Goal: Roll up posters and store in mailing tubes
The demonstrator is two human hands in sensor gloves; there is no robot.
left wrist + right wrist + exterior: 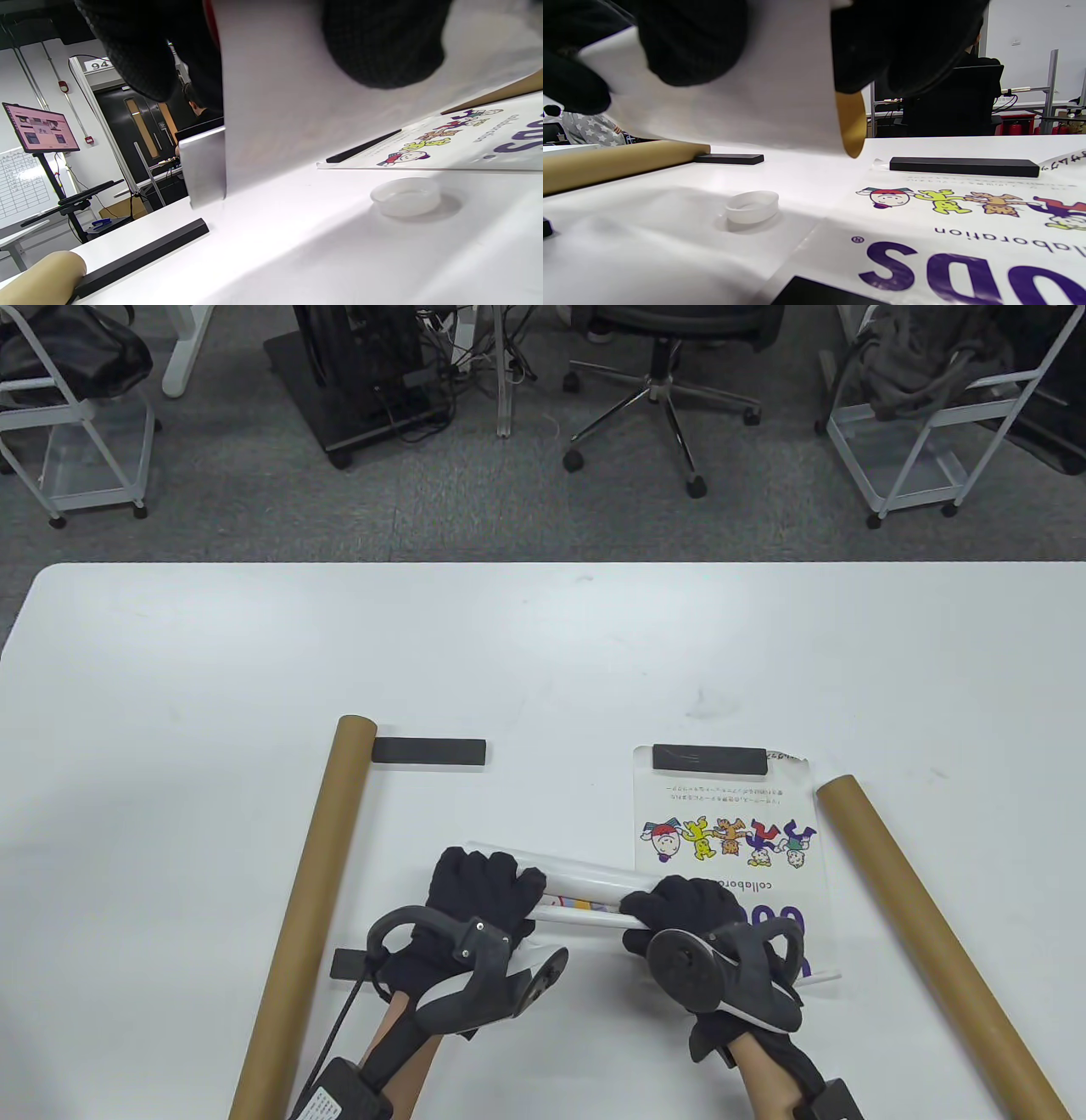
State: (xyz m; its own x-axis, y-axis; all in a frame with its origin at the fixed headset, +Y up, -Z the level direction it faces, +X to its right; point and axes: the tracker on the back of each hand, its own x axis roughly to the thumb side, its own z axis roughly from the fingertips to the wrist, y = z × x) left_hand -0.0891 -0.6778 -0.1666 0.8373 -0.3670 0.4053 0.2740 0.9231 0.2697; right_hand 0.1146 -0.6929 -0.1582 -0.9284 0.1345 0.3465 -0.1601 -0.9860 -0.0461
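Both of your hands gripped one rolled poster (585, 891), lifted off the surface (543, 645): your left hand (479, 899) clenched around its left end, your right hand (691, 912) around its right. A flat poster (725, 831) lay just beyond your right hand, a black bar weight (708, 757) on its far edge. One cardboard tube (310, 899) lay outside your left hand, a second tube (933, 916) outside your right. Another black bar (428, 751) sat beyond your left hand, touching the first tube's far end. Only the wrist views showed a small translucent cap (752, 206) on the surface under the roll, which the table view hid. From the left wrist view, your gloved fingers (382, 46) pressed the white roll from above.
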